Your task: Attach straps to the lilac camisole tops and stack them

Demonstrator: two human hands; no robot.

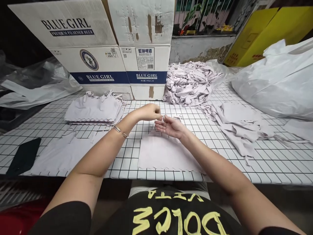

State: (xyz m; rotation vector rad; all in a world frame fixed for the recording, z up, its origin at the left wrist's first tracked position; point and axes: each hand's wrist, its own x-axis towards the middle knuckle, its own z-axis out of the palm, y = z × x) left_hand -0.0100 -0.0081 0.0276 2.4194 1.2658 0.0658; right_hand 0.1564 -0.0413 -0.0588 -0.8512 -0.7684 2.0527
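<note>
A pale pink camisole (168, 153) lies flat on the table in front of me, its lower edge towards me and its thin straps at the far end. My left hand (149, 112) is bent downward over that far end, thumb and fingers pinched at a strap. Right beside it, my right hand (171, 126) is turned palm up, with its thumb and forefinger closed on the same thin strap. The fingertips of both hands nearly meet, and they hide part of the strap.
On the left are a stack of folded pink tops (94, 109), another flat top (61, 151) and a dark flat panel (23, 156). Behind stand a beer carton (144, 62) and a heaped pink pile (189, 83). Loose garments (241, 127) and a white plastic bag (276, 81) lie right.
</note>
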